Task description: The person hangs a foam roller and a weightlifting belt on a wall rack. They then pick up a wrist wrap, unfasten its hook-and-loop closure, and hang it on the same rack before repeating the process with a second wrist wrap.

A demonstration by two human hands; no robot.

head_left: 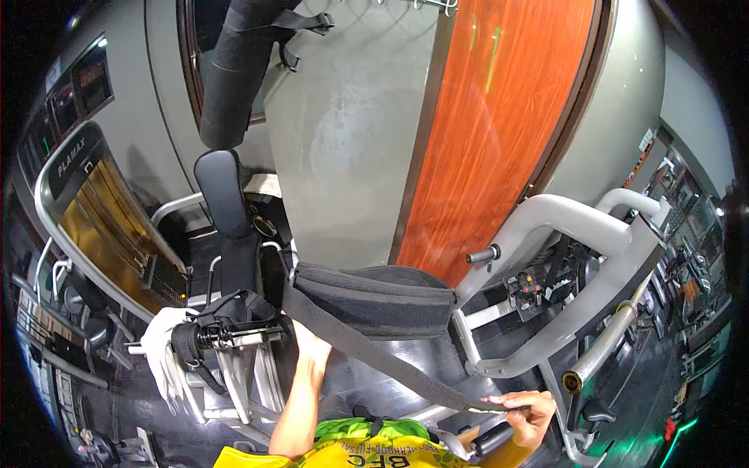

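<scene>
A wide black strap [374, 360] runs slantwise from a padded black belt [374, 300] down to the right. My right hand [529, 415] pinches the strap's lower end between thumb and fingers. Near the belt's left end is my left hand [310, 341], its fingers mostly hidden behind the strap and the dark straps beside it. Left of that hand, black cuffs and straps [214, 335] lie over a metal frame, with a white cloth [164, 351] hanging next to them.
A weight machine [78, 168] with a black padded seat [222, 191] stands at the left. On the right is a thick grey machine frame [573, 292] with a metal bar end [573, 380]. A black punching bag [238, 74] hangs at the top before a grey wall and an orange wood panel [491, 140].
</scene>
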